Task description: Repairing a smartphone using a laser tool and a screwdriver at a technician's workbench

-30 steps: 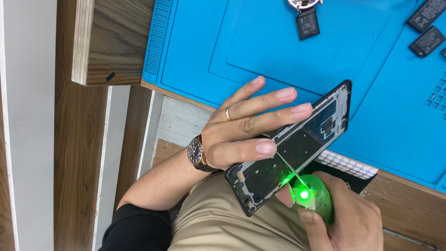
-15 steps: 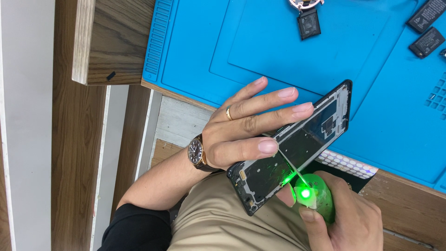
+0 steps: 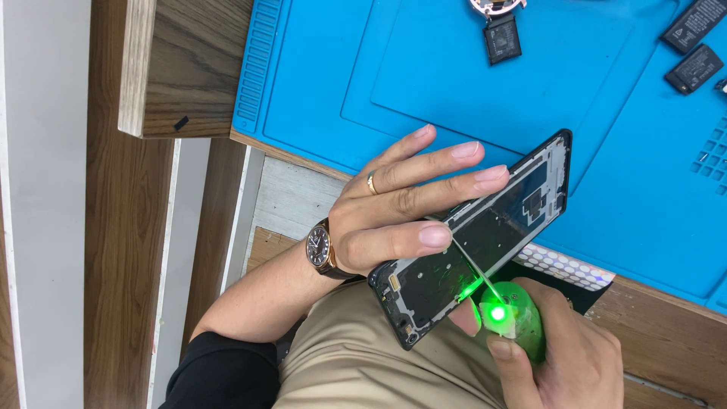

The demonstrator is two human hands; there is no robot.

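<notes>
The phone frame [image 3: 477,242], a black opened shell with its inner plates showing, is lying tilted across our lap at the near edge of the blue work mat [image 3: 424,68], its far corner reaching over the mat. We are clasping it with our left hand [image 3: 394,212], fingers spread flat over its upper side and the thumb pressed on the inner face, so the grasp is closed around the frame. We are wearing a ring and a brown-strapped wristwatch [image 3: 319,248] on that arm. Our right hand [image 3: 560,356] is wrapped tightly around a green glowing tool [image 3: 507,318], whose thin needle tip is touching the frame's inside just beside our left thumb; green light is spilling onto the frame there. On the mat, well apart from the frame, small black parts [image 3: 501,38] are lying. A wooden tabletop [image 3: 189,68] is showing to the left of the mat.
</notes>
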